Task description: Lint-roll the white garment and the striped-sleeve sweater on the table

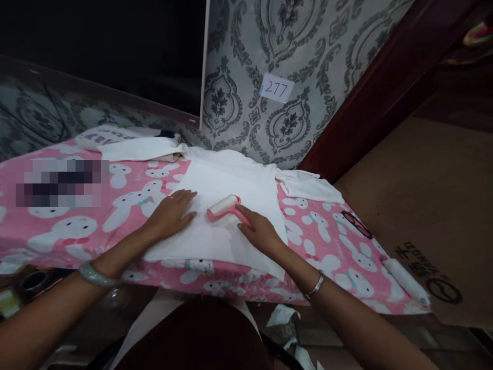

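Observation:
A white long-sleeved shirt (227, 172) lies spread flat, its sleeves stretched out to both sides. My left hand (173, 213) rests on the shirt's left side, palm down with the fingers extended. In my right hand (260, 231) is the pink handle of a lint roller (225, 206), the fingers closed around it. The roller's white cylinder sits on the middle of the shirt, a short way right of my left hand.
A pink bunny-print cloth (327, 234) covers the table. Scissors (357, 224) and a white roll (406, 281) lie at the right, beside a large cardboard box (431, 205). A television (103, 56) hangs over the back left. Folded fabric (111, 134) lies beneath it.

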Available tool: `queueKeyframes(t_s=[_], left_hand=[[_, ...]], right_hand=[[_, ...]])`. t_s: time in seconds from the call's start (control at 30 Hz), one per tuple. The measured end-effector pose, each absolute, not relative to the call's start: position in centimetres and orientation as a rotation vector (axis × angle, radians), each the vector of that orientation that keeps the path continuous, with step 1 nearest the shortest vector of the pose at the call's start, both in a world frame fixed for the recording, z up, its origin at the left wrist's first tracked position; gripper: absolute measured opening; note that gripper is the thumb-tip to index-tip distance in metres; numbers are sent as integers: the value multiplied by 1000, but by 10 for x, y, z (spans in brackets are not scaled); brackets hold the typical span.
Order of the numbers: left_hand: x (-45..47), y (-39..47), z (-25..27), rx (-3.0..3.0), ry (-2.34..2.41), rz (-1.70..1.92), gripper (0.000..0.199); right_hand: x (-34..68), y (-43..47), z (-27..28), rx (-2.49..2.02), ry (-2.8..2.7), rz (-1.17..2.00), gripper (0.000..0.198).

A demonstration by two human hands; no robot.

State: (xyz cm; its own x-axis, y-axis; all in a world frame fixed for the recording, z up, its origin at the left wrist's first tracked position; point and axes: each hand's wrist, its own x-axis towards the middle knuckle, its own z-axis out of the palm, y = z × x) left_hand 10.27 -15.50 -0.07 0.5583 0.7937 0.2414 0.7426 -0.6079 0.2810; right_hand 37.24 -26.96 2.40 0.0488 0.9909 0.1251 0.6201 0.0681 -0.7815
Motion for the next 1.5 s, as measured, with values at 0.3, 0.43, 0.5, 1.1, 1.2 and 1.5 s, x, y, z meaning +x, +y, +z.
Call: queueKeyframes(t_s=[0.3, 0.43, 0.5, 1.1, 1.2, 1.5], left_hand=[[95, -163, -25, 2707, 1168, 281, 62], [95, -160, -28, 2720, 1190, 277, 64], [94, -159, -32, 2732, 1200, 275, 65], [87, -151, -43, 2872, 1170, 344, 70], [85, -150, -47, 2871, 1165, 382, 71], [83, -146, -51, 2866, 1221, 367, 72]], right_hand=[[476, -391, 28, -1813, -1763, 573, 47], [518, -454, 54, -1966, -1746, 619, 43], [522, -459, 67, -2002, -1750, 629, 42], [535, -403, 32, -1948, -1573, 619, 51], [555, -442, 55, -2064, -1568, 616, 46], [506, -272, 30, -1769, -1479, 320, 49]])
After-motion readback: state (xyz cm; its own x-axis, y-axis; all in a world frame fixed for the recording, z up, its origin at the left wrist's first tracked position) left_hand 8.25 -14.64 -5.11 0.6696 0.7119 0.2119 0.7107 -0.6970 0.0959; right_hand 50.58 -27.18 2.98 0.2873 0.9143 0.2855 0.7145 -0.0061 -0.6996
